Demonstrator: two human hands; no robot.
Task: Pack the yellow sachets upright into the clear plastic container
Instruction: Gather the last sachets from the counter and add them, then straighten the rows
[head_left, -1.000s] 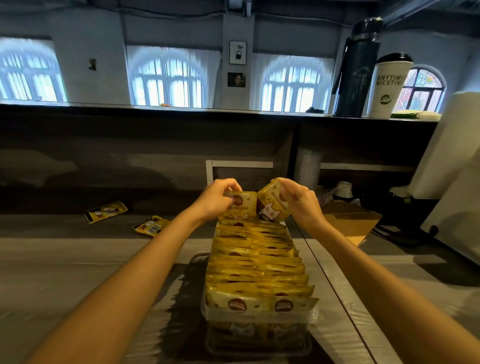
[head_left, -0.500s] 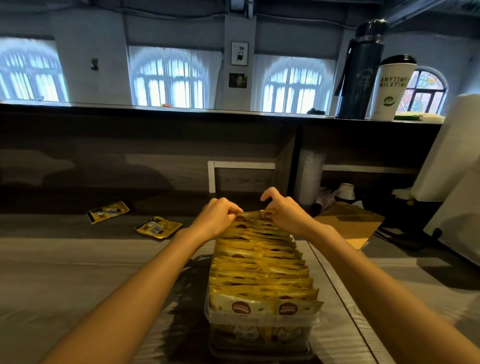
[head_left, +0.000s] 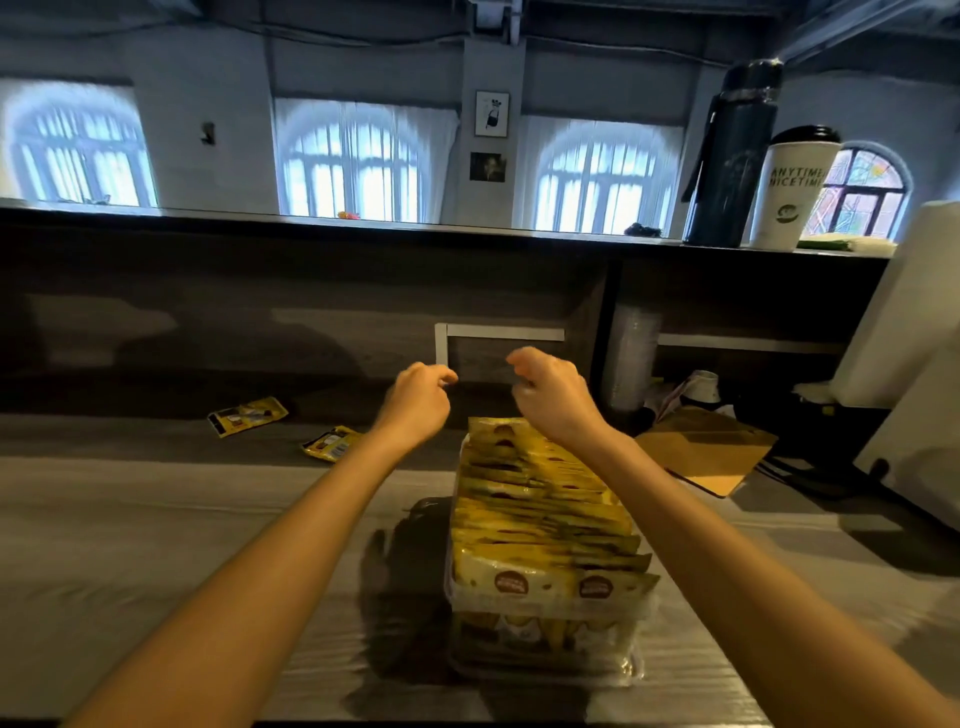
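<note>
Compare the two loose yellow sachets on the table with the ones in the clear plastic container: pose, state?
The two loose yellow sachets lie flat and apart on the grey table, left of the left hand. The packed yellow sachets stand upright, pressed in a tight row inside the clear plastic container. Both share yellow wrappers with dark print.
</note>
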